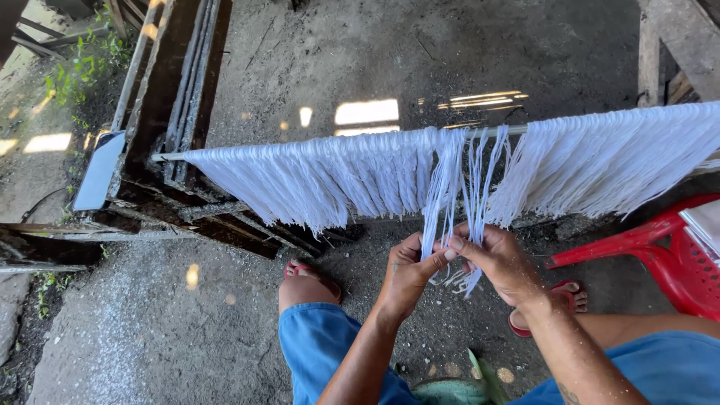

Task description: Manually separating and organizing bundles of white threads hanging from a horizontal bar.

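I have my left hand [409,271] and right hand [499,259] pinched shut on one hanging bunch of white cotton strands [450,202]; matching fringe drapes the thin horizontal rod [169,157] either side; bare concrete floor [187,322] lies below; a red plastic chair [660,259] stands right.

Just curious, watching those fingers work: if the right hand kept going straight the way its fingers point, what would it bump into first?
The right hand points leftward, so it would probably meet the white strands it pinches, then the left hand right behind them.
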